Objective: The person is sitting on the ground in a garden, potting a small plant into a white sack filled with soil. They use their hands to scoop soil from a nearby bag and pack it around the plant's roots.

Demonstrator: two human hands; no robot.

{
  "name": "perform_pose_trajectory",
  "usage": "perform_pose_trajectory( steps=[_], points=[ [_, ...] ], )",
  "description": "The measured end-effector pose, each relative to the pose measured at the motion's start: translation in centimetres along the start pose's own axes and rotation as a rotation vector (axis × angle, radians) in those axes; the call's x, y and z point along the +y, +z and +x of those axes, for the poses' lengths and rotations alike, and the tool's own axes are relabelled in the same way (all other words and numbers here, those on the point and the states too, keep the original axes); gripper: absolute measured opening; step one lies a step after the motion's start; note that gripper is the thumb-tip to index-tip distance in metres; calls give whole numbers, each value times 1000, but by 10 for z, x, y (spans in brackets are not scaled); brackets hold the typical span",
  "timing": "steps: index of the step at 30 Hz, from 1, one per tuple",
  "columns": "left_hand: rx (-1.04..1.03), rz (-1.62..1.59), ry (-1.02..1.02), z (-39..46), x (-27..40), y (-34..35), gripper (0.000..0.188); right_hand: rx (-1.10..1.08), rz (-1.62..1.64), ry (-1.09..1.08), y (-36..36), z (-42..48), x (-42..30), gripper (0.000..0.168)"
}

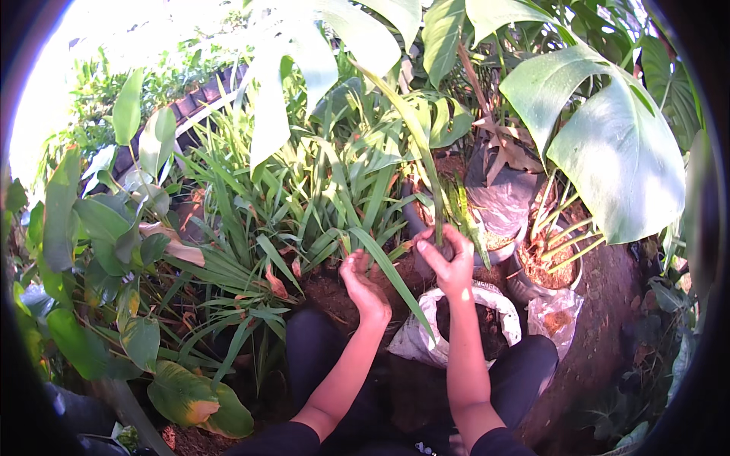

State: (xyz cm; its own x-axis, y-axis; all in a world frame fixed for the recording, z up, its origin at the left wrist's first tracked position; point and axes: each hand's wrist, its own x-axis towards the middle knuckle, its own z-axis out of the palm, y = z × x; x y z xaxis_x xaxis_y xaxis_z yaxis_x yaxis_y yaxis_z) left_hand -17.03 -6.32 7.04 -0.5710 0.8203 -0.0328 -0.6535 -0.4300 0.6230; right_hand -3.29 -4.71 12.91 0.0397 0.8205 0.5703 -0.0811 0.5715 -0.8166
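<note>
My right hand (447,256) is closed around the base of a long green strap-shaped leaf (425,148), which rises upright and leans to the left. Something dark shows behind those fingers, but I cannot tell what it is. To the left, my left hand (365,285) is half cupped beside the strappy plants, with nothing visible in it. A long narrow leaf (393,279) arches between the two hands. Under my right forearm stands a white sack (413,339) with its rim rolled down, holding dark soil (485,328).
Potted plants stand ahead on the right, among them a pot (550,262) of thick cut stems. A clear plastic bag (556,319) lies below it. Large monstera leaves (616,142) overhang the right side. Dense strappy foliage (274,211) and broad-leaved plants (108,228) crowd the left.
</note>
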Motion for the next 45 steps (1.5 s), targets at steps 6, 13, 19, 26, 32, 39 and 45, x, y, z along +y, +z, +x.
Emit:
perform_pose_trajectory(
  steps=[6, 13, 19, 26, 32, 39, 45],
  points=[
    [-414, -4, 302, -7, 41, 18, 39, -57, 302, -12, 51, 26, -31, 9],
    [-394, -32, 93, 1, 47, 18, 53, -120, 166, 57, 96, -7, 21, 14],
    [-199, 4, -13, 19, 40, -17, 49, -199, -273, -237, 109, -21, 10, 34],
    [-146, 2, -51, 28, 17, -50, 42, -203, -403, -298, 67, -2, 17, 37],
    [-91, -14, -57, 41, -23, -86, 42, -1, -87, 223, -39, -14, 118, 26],
    [-83, 152, -20, 37, -68, -136, 40, 189, -292, 517, -113, -128, 266, 24],
    [25, 193, -126, 7, -108, -151, 37, -82, -907, 647, -132, -200, 280, 50]
  ],
)
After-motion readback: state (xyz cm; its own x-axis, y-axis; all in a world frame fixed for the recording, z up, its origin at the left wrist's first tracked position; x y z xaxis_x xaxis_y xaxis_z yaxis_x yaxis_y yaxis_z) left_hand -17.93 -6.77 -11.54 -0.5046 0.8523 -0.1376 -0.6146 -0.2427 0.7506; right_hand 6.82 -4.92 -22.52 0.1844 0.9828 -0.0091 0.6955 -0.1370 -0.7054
